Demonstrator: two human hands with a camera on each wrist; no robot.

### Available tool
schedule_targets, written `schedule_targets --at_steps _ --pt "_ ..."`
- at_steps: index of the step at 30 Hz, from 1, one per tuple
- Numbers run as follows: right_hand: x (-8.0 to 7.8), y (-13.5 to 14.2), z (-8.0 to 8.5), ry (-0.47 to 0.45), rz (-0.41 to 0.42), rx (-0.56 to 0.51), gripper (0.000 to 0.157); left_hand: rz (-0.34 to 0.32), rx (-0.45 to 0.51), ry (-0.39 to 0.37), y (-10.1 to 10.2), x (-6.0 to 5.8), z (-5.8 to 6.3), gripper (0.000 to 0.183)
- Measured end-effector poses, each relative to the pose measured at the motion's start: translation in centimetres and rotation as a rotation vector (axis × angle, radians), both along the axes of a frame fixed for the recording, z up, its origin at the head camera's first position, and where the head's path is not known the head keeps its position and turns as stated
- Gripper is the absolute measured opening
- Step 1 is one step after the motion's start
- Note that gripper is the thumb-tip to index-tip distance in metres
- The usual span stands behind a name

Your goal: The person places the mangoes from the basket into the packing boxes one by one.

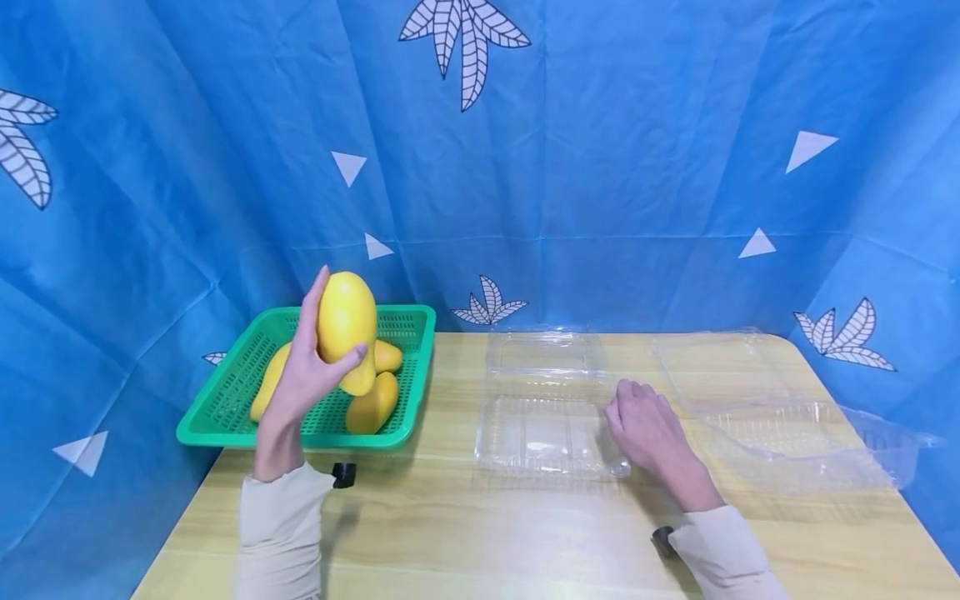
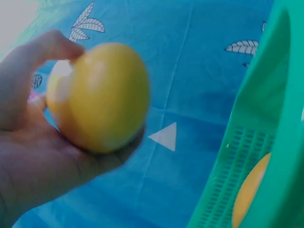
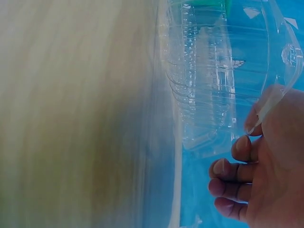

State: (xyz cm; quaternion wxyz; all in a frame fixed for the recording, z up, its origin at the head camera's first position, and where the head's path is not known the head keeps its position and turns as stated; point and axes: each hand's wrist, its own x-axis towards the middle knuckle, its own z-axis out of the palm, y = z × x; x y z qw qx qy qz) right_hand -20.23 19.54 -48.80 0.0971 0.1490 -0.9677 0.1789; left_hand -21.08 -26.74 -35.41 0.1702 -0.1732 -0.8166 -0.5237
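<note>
Left hand [image 1: 302,368] grips a mango [image 1: 347,317] over the basket [image 1: 303,440]; right hand [image 1: 649,427] pinches a box [image 1: 542,433]. Blue cloth [image 1: 600,158] backs the wooden table's [image 1: 480,546] far edge.

1. The person's left arm [image 1: 279,533] reaches forward, the left grip [image 1: 303,367] held high, thumb and fingers [image 1: 317,296] curved.
2. The right arm [image 1: 723,546] slants inward; the right grip [image 1: 647,423] sits lower, fingers curled.

This is looking like a screened-off tabletop workspace; a wrinkled blue fabric curtain [image 1: 637,167], printed with white leaves and triangles, is hanging behind and along both sides of a pale wood-grain table [image 1: 450,542]; it is hiding the wider room.
</note>
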Motion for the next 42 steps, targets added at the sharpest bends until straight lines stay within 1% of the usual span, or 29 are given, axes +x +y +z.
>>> schedule_targets --at_steps 3,5,7,10,15,20,26,31,36,42 --pt "0.0 0.0 0.0 0.001 0.002 -0.003 0.019 -0.015 0.104 -0.002 0.7 0.0 -0.4 0.098" --pt "0.0 0.0 -0.1 -0.001 0.003 -0.003 0.019 -0.036 0.164 -0.011 1.2 0.0 -0.7 0.095" --pt "0.0 0.0 -0.1 -0.005 0.003 0.000 0.019 -0.061 0.199 -0.024 1.7 0.0 -1.0 0.094" --pt "0.0 0.0 -0.1 -0.009 0.000 0.009 0.018 -0.088 0.211 -0.047 2.3 0.0 -1.3 0.093" --pt "0.0 0.1 0.1 -0.010 -0.005 0.028 0.018 -0.117 0.185 -0.067 3.0 -0.2 -1.8 0.093" --pt "0.1 0.1 0.4 -0.003 0.000 0.031 0.020 -0.136 0.163 -0.081 3.2 -0.3 -2.2 0.092" --pt "0.3 -0.1 0.6 -0.005 0.003 0.035 0.022 -0.116 0.135 -0.123 3.6 -0.2 -2.1 0.092" --pt "0.4 -0.3 0.7 -0.001 -0.002 0.054 0.024 -0.101 0.088 -0.135 4.1 -0.3 -2.0 0.091" --pt "0.4 -0.4 0.8 -0.010 -0.011 0.069 0.024 -0.086 0.045 -0.147 4.3 -0.4 -2.3 0.090" --pt "0.4 -0.4 0.8 0.006 -0.011 0.083 0.023 -0.074 -0.002 -0.156 5.0 -0.4 -2.5 0.091"
